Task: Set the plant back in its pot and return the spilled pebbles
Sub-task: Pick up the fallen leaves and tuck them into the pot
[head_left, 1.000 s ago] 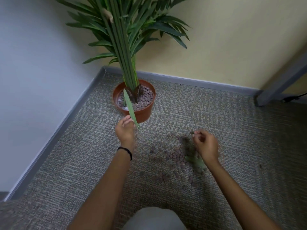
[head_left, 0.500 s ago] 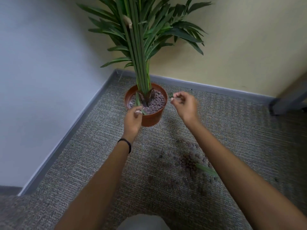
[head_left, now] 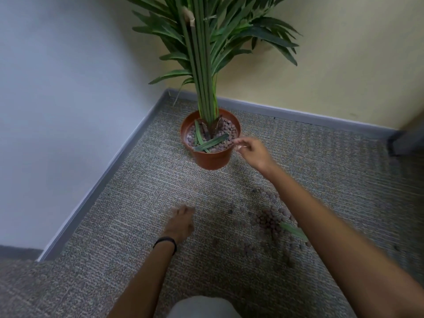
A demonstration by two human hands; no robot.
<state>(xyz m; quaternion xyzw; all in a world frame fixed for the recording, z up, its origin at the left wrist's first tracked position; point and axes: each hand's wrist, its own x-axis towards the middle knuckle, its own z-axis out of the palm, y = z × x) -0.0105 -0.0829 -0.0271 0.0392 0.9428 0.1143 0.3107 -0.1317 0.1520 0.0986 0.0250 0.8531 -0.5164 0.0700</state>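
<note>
A carpeted corner is shown, where a pale wall (head_left: 68, 88) and a yellow wall (head_left: 344, 65) are joined above a grey skirting (head_left: 103, 177). The carpet (head_left: 137, 226) fills the lower view.

The plant (head_left: 206, 65) is seen standing upright in its pot (head_left: 210, 157), which is set near the corner, so that part of the task can be judged done. The pot is filled nearly to the rim with pebbles.

The right hand (head_left: 252, 150) is held just beside the pot's right rim, its fingers spread apart, and nothing is seen between them. Half a second ago something small and green was pinched there, so it appears to have been let go. The left hand (head_left: 181, 222), which was at the near rim then, has been drawn back and lowered over the carpet. It is blurred, its fingers loosely extended together, and nothing is seen in it.

The spilled pebbles (head_left: 270, 220) are left scattered on the carpet, under the right forearm and well apart from the pot, so most of the returning is judged undone.

Two loose leaves (head_left: 207, 143) are now laid crossed on the pebbles in the pot. Another leaf (head_left: 293, 230) is left at the edge of the spill. A black wristband (head_left: 165, 243) is worn on the left wrist.
</note>
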